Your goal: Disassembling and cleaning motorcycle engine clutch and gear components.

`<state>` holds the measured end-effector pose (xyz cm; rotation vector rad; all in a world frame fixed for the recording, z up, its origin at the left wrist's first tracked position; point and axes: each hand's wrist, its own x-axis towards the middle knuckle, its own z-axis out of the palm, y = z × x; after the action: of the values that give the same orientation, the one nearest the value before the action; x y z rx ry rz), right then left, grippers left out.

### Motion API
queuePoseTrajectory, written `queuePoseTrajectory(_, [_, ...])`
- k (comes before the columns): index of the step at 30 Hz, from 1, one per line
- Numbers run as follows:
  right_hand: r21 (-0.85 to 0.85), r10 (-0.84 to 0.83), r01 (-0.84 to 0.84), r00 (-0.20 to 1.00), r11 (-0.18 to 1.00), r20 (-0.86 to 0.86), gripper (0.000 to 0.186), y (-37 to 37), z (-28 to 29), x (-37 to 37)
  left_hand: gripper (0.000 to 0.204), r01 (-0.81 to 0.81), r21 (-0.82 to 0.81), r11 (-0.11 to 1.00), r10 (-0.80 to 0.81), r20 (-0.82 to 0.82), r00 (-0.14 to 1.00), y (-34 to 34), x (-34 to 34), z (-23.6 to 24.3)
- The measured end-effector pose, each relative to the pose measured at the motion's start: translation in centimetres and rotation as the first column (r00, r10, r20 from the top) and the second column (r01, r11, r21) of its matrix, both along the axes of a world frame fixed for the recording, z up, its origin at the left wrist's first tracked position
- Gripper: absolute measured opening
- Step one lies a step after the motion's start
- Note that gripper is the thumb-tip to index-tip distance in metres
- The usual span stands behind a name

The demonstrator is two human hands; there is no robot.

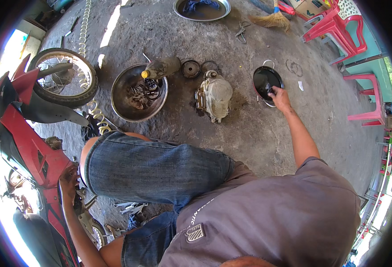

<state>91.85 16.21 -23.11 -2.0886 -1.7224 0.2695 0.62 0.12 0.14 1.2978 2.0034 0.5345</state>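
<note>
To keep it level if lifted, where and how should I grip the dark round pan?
Probably by its far loop handle and near loop handle together, coming from above: they stick out on opposite sides of the dark round pan, which sits upright, so a paired grip should balance it.

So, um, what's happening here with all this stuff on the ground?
A person has their right hand at a round dark pan, with the fingers over its edge; I can't tell whether they hold anything. Their left hand is by the red motorbike. On the floor sits a metal engine part, and beside it a big metal bowl holds small parts, with a bottle tilted at its rim.
</note>
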Motion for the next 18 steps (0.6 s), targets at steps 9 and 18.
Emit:
queuePoseTrajectory(9, [-0.228, -0.023, 0.033, 0.999, 0.973, 0.049, 0.039, 0.2, -1.7, 1.2, 0.043, -0.024, 0.035, 0.999, 0.024, -0.007, 1.0, -0.5, 0.0, 0.4])
queuePoseTrajectory(18, [0.183, 0.101, -0.045, 0.944, 0.982, -0.314, 0.037, 10.7, 11.3, -4.2, 0.02, 0.025, 0.194, 0.981, -0.01, -0.082, 0.997, -2.5, -0.7, 2.2])
